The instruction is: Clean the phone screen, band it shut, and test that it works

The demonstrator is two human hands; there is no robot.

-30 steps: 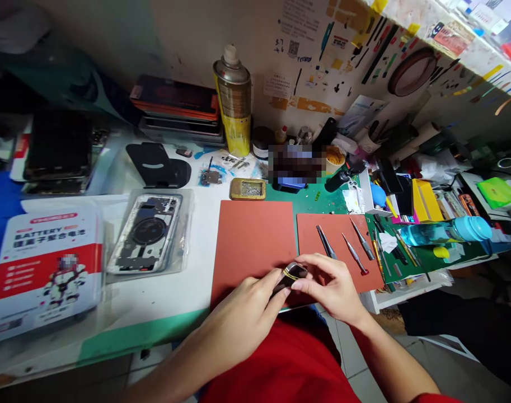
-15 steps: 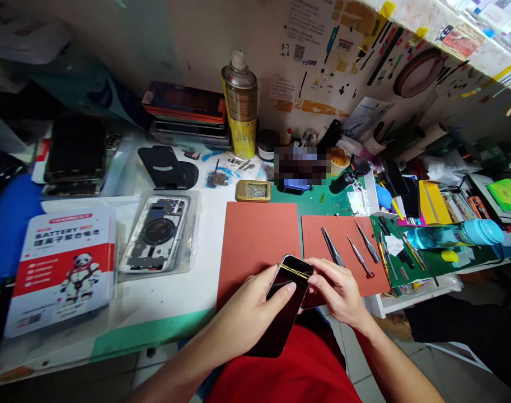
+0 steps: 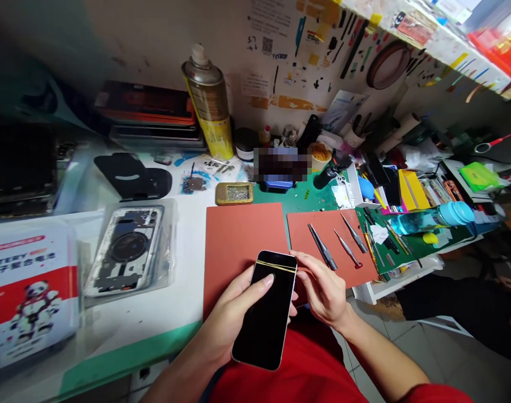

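My left hand (image 3: 234, 305) is wrapped round a smartphone (image 3: 264, 322), its thumb lying on the dark screen and fingertips showing past the far edge. Thin yellow rubber bands (image 3: 276, 265) cross the phone's upper end. My right hand (image 3: 324, 291) is at the phone's upper right edge, thumb and forefinger closed about the end of the bands there. The phone is held tilted above my lap, in front of a reddish-brown mat (image 3: 242, 235). On a second mat (image 3: 299, 226) to the right lie tweezers (image 3: 322, 246) and a small screwdriver (image 3: 347, 249).
An opened phone housing (image 3: 125, 249) in a clear bag lies left, beside a battery package (image 3: 31, 296). A spray can (image 3: 211, 106), a small metal tin (image 3: 234, 193) and a phone stand (image 3: 131, 176) stand behind. A blue bottle (image 3: 434, 218) lies right. A person's dark-clothed limb (image 3: 452, 302) is at far right.
The phone has turned more upright and its screen faces me more. My right fingers remain at its upper edge by the bands. The whole view has shifted, moving the bench leftward.
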